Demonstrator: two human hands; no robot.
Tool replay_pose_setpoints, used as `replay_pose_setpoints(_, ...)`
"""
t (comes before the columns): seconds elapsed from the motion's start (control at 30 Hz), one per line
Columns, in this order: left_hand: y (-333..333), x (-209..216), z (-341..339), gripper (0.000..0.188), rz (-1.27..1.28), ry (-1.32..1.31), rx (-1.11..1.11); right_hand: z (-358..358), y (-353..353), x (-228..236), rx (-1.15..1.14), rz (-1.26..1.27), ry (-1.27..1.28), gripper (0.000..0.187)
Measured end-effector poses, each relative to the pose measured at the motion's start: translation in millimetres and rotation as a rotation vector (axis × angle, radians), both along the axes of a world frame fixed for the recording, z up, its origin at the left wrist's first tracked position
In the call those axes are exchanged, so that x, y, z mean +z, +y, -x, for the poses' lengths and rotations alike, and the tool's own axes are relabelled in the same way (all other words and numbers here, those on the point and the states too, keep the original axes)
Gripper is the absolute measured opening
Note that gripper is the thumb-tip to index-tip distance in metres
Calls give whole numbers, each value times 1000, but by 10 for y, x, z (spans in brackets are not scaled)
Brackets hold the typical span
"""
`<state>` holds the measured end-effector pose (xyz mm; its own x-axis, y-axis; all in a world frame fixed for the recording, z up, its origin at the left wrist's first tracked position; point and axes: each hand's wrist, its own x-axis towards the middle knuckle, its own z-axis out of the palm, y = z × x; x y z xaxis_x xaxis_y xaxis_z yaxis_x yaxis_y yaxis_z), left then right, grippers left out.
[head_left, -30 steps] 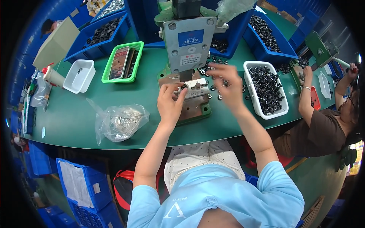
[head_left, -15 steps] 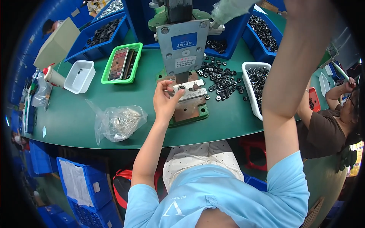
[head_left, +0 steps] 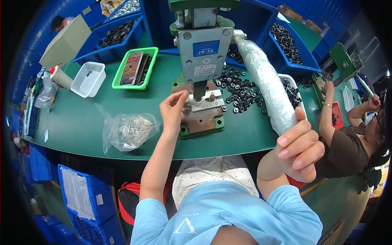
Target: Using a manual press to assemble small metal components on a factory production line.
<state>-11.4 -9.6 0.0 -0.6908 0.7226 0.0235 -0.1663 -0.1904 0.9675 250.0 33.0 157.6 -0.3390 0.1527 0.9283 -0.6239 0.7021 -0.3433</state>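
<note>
My right hand (head_left: 300, 151) is closed round the low end of the press lever (head_left: 267, 85), which is thickly wrapped in clear plastic. The lever slants down toward me from the green and grey hand press (head_left: 201, 55). The ram of the press reaches down to a pale metal die block (head_left: 206, 102) on the base. Just left of that block, my left hand (head_left: 173, 110) has thumb and fingertips pinched together; whatever they may hold is too small to see. Right of the press lies a loose pile of small black round parts (head_left: 241, 92).
A white tray (head_left: 300, 104) of black-headed pins stands behind the lever. On the left are a clear bag of metal pins (head_left: 132, 132), a green basket (head_left: 115, 85) holding a phone, and a white tub (head_left: 87, 79). A co-worker (head_left: 347, 143) sits at the right.
My right hand has come down toward me, swinging the lever from raised to low. The ram has dropped to the die block. My left hand has drawn off the block and pinched its fingers.
</note>
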Motion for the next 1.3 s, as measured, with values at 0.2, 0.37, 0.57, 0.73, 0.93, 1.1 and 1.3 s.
replay_pose_setpoints(0.2,74,62,40,14,-34,-108,-35,80,150,492,89,8,-81,19)
replay_pose_setpoints(0.37,177,129,70,16,-224,-75,141,867,567,1419,-423,40,218,36)
replay_pose_setpoints(0.57,7,298,170,23,-269,-230,136,1017,785,1301,-305,189,277,43)
replay_pose_setpoints(0.73,-273,217,70,17,-137,-166,9,795,984,-499,-481,626,-159,15)
replay_pose_setpoints(0.93,-280,208,-217,15,-6,-32,-117,1247,547,-1473,-655,263,-638,18)
replay_pose_setpoints(1.1,-8,155,-271,15,-27,-50,-138,1065,717,-1372,-684,348,-454,13)
replay_pose_setpoints(1.3,172,168,-298,13,-77,-81,-86,-98,1229,-1010,-1129,476,-347,14)
